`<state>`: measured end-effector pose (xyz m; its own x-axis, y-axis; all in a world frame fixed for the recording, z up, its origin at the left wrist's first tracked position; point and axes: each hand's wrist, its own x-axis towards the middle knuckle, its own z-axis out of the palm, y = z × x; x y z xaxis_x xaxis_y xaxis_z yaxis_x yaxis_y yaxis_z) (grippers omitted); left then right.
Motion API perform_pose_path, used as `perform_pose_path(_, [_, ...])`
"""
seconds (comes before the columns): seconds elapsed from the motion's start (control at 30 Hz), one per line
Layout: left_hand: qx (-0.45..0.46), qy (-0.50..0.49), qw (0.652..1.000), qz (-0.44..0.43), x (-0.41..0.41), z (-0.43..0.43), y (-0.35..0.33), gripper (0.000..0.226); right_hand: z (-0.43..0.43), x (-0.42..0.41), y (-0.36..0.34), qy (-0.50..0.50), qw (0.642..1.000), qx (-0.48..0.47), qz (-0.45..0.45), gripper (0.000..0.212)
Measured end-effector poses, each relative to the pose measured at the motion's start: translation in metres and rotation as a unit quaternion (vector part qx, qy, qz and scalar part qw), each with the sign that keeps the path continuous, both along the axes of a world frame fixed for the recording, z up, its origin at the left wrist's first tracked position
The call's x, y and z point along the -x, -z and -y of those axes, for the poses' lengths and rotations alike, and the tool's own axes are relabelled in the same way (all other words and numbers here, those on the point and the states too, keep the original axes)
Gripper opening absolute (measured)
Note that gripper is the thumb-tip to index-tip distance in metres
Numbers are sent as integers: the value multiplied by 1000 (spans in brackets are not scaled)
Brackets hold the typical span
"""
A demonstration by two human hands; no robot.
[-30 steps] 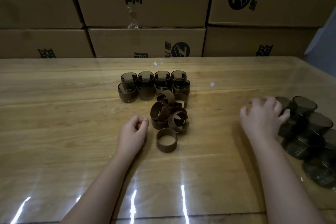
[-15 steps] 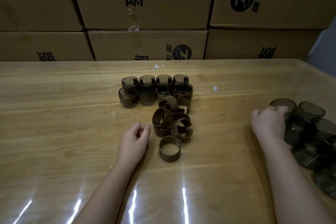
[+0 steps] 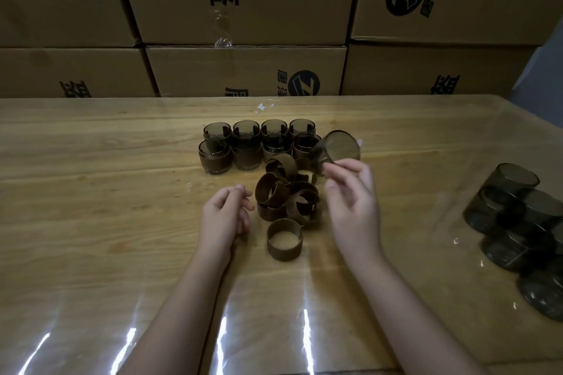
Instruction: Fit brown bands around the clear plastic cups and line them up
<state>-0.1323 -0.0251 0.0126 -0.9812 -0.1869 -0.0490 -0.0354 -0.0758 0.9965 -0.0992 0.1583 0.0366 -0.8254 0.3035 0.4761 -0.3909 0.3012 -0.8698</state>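
My right hand (image 3: 353, 204) pinches a bare smoky clear cup (image 3: 338, 149), held tilted in the air just right of the banded cups (image 3: 243, 146), which stand in two rows at the table's middle. A loose heap of brown bands (image 3: 286, 192) lies in front of those rows, and a single brown band (image 3: 285, 239) stands upright nearer to me. My left hand (image 3: 224, 216) rests on the table left of the heap, fingers loosely curled, holding nothing. A pile of unbanded cups (image 3: 518, 222) lies at the right edge.
Stacked cardboard boxes (image 3: 243, 9) form a wall behind the wooden table (image 3: 91, 192), whose glossy cover reflects light near me. The table's right rear corner (image 3: 499, 100) is rounded.
My right hand took a cup from the pile at the right and carried it left, up over the band heap. My left hand shifted slightly forward.
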Motion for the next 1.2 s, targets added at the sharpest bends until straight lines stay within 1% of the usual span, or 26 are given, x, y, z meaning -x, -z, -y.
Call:
perform_pose_path(0.07, [-63, 16, 998, -15, -4, -6, 1, 23, 16, -9, 2, -52, 998, 29, -26, 25])
perform_pose_path(0.13, [-104, 55, 992, -36, -7, -11, 3, 24, 25, -15, 6, -97, 994, 44, -35, 24])
perform_pose_path(0.2, [-145, 125, 981, -42, -10, -12, 3, 43, 28, -17, 12, -139, 986, 82, -31, 24])
perform_pose_path(0.27, [-182, 188, 965, -33, -9, -12, 1, 63, 28, -16, 16, -173, 975, 139, -23, 26])
perform_pose_path(0.33, [-199, 229, 952, -30, -8, -12, 1, 73, 25, -13, 19, -201, 959, 198, -14, 30])
perform_pose_path(0.43, [-199, 248, 947, -40, -7, -13, 3, 59, 19, -9, 21, -231, 944, 237, -3, 32])
perform_pose_path(0.5, [-202, 253, 945, -43, -6, -13, 3, 56, 16, -8, 21, -243, 939, 243, 10, 30])
perform_pose_path(0.53, [-204, 250, 946, -41, -5, -14, 3, 57, 15, -8, 21, -243, 941, 233, 8, 28])
perform_pose_path(0.57, [-209, 243, 947, -37, -5, -14, 2, 58, 13, -9, 22, -233, 952, 200, -8, 26])
perform_pose_path(0.6, [-219, 233, 947, -35, -4, -15, 1, 60, 11, -9, 22, -210, 968, 134, -35, 26])
perform_pose_path(0.63, [-230, 222, 947, -37, -4, -15, 0, 67, 10, -10, 24, -176, 981, 43, -67, 29])
perform_pose_path(0.67, [-241, 211, 946, -41, -3, -14, -1, 77, 9, -9, 27, -143, 984, -50, -94, 34])
perform_pose_path(0.7, [-248, 202, 946, -43, -2, -13, -2, 86, 9, -8, 30, -114, 981, -118, -106, 41])
perform_pose_path(0.73, [-254, 195, 946, -46, -2, -12, -2, 90, 10, -7, 32, -96, 979, -152, -97, 48])
perform_pose_path(0.8, [-261, 192, 945, -50, -1, -11, -2, 87, 13, -4, 34, -96, 982, -159, -47, 57])
perform_pose_path(0.9, [-260, 185, 946, -53, -1, -12, -3, 86, 15, -1, 37, -124, 983, -136, -3, 58])
perform_pose_path(0.97, [-258, 172, 949, -62, -1, -12, -2, 81, 14, 0, 39, -126, 983, -135, -2, 57])
perform_pose_path(1.07, [-253, 145, 953, -78, 1, -13, 2, 58, 15, 0, 39, -129, 982, -141, -7, 57])
perform_pose_path(1.13, [-231, 129, 960, -93, 3, -14, 5, 58, 15, 0, 38, -128, 980, -149, -17, 57])
perform_pose_path(1.2, [-187, 119, 970, -102, 3, -13, 7, 64, 15, -1, 37, -123, 978, -162, -39, 55])
